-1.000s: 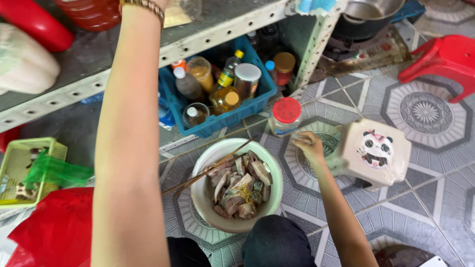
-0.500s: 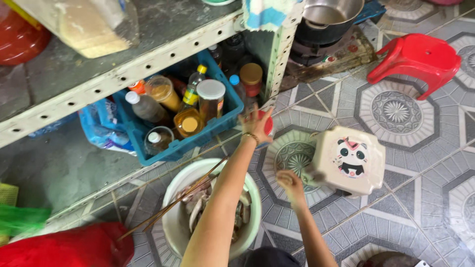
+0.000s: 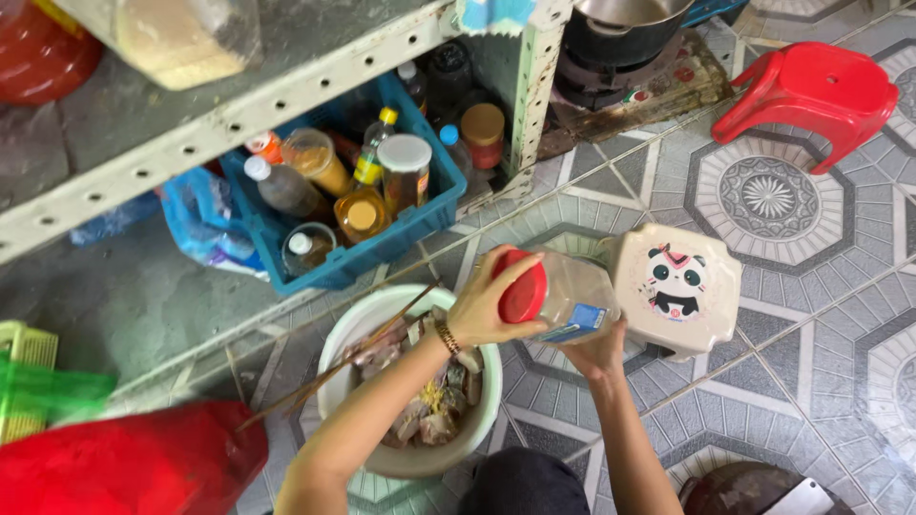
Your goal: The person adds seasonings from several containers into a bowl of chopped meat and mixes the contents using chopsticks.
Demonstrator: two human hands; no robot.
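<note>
Above the bowl (image 3: pixel 410 381), my left hand (image 3: pixel 482 305) grips the red lid (image 3: pixel 523 286), at 9 o'clock of the jar (image 3: pixel 572 296). My right hand (image 3: pixel 596 348) cups the jar from below. The lid is not off yet; the meat waits.

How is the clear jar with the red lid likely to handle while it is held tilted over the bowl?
The jar looks like clear plastic, so probably light and not fragile. It lies tilted between both hands, left hand gripping the red lid, right hand beneath. Its smooth rounded wall may slip or roll if set down sideways near the bowl.

head camera looks steeply down, near hands (image 3: pixel 496 305).
</note>
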